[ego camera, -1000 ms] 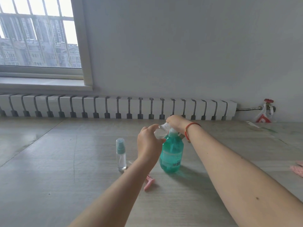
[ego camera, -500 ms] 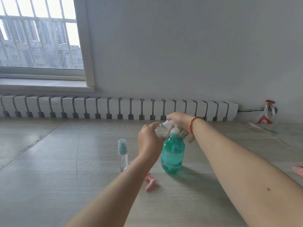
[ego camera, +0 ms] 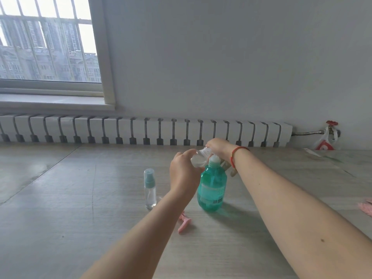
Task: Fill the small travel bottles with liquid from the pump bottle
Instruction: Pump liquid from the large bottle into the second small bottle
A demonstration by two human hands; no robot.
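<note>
A teal pump bottle (ego camera: 212,188) stands upright in the middle of the wooden table (ego camera: 80,218). My right hand (ego camera: 219,147) rests on top of its pump head, with some fingers hanging down behind the bottle. My left hand (ego camera: 182,170) grips a small clear travel bottle (ego camera: 199,158), tilted with its mouth up against the pump nozzle. A second travel bottle (ego camera: 150,188), clear with a teal spray cap, stands upright to the left, apart from both hands.
A pink plastic item (ego camera: 184,223) lies on the table under my left forearm. Another pink thing (ego camera: 367,208) shows at the right edge. A white radiator (ego camera: 141,129) runs along the wall behind, with a red valve (ego camera: 331,127) at its right end.
The view has shifted slightly. Both hands stay at the pump head, the left still holding the clear travel bottle against the nozzle.
</note>
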